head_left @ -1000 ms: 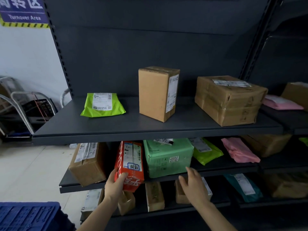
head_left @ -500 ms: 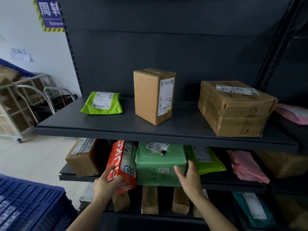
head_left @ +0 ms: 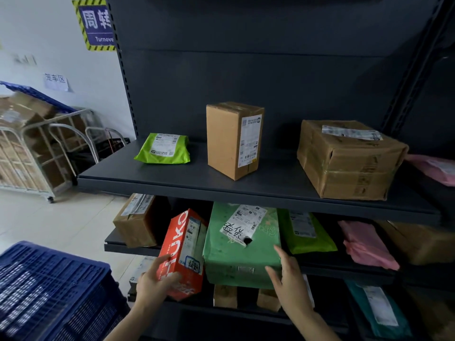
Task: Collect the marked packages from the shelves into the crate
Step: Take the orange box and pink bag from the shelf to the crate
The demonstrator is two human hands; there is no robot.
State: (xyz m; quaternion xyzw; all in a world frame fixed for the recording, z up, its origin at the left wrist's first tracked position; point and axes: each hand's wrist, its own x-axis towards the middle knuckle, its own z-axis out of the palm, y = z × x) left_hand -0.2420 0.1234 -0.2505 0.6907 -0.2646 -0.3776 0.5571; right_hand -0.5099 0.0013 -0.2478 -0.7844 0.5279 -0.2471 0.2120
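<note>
A green wrapped package [head_left: 234, 259] with a white label and handwritten black characters leans forward out of the middle shelf [head_left: 130, 247]. My right hand [head_left: 289, 276] grips its lower right corner, fingers along the side and thumb on the front. To its left a red box [head_left: 183, 244] with white lettering tilts over the shelf edge. My left hand [head_left: 154, 283] holds the red box's lower left corner. The blue plastic crate [head_left: 49, 291] sits at the bottom left, beside my left arm.
The top shelf [head_left: 221, 190] carries a lime mailer [head_left: 163, 148], an upright cardboard box [head_left: 234, 141] and a wide taped box [head_left: 349, 161]. Brown box, lime and pink mailers share the middle shelf. Small boxes stand on the shelf below. A roll cage [head_left: 29, 153] is at the left.
The green package has tipped forward out of the shelf, its labelled top now showing. My right hand slid down to its lower right corner. The view shifted closer and rightward.
</note>
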